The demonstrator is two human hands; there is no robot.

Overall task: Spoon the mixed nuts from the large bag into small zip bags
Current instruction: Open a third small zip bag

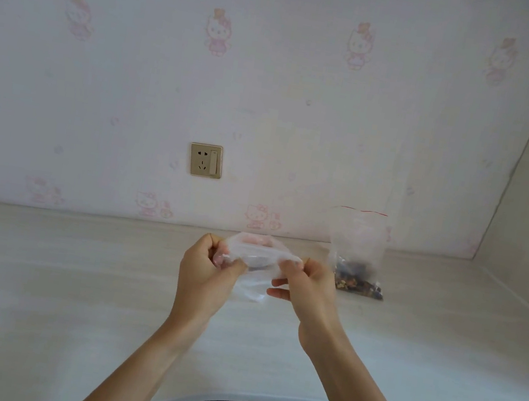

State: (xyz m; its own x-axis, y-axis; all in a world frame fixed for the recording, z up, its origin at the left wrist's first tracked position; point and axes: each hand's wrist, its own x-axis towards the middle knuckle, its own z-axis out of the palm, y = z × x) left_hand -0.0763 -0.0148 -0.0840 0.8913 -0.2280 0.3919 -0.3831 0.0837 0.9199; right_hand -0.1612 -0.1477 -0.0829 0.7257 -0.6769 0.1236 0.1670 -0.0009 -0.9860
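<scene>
both hands pinch a small zip bag (pixel 257 261) just left of the large bag (pixel 357 249) on the bench (pixel 71 273): left hand (pixel 207 271), right hand (pixel 305 283). thin, limp, slippery film; best gripped at the mouth edges.

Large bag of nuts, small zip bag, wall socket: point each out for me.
large bag (pixel 358 243), head view, on its clear upper wall.
small zip bag (pixel 256 251), head view, on film stretched between both hands.
wall socket (pixel 205 160), head view, plate centre.
</scene>
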